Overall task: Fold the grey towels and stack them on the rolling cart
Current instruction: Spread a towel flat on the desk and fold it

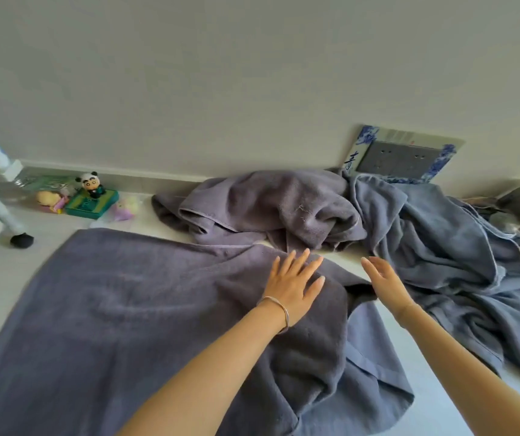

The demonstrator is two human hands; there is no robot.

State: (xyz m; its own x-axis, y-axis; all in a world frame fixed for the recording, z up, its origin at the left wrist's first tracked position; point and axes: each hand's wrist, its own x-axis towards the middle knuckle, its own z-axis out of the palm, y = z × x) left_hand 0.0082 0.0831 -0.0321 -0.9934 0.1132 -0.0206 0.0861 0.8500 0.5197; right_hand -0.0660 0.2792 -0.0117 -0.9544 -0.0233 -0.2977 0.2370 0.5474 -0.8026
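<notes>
Your left hand (293, 286) lies flat, palm down, fingers spread, on the far right part of the dark grey towel (133, 316) that is spread across the pale bench (362, 261); its grip is released, pressing on the cloth without pinching it. A thin bracelet (279, 311) sits on that wrist. Your right hand (384, 281) hovers just beside it, edge-on to the camera with fingers straight and together, its grip also released and grasping nothing; whether it touches the towel's rumpled right edge you cannot tell from this angle. That edge is bunched and partly turned over near your hands, while the left part lies smooth. Behind it, against the wall, a second grey towel (271, 209) sits in a crumpled heap, touching a bluer grey towel (450, 256) that sprawls unfolded to the right. Far left, small toys, among them a panda figure (90, 184) on a green box (92, 202), stand near the wall. A white frame on a black wheel (21, 240), possibly the rolling cart, shows at the left edge. A socket panel (403, 160) with a blue patterned border is on the wall.
</notes>
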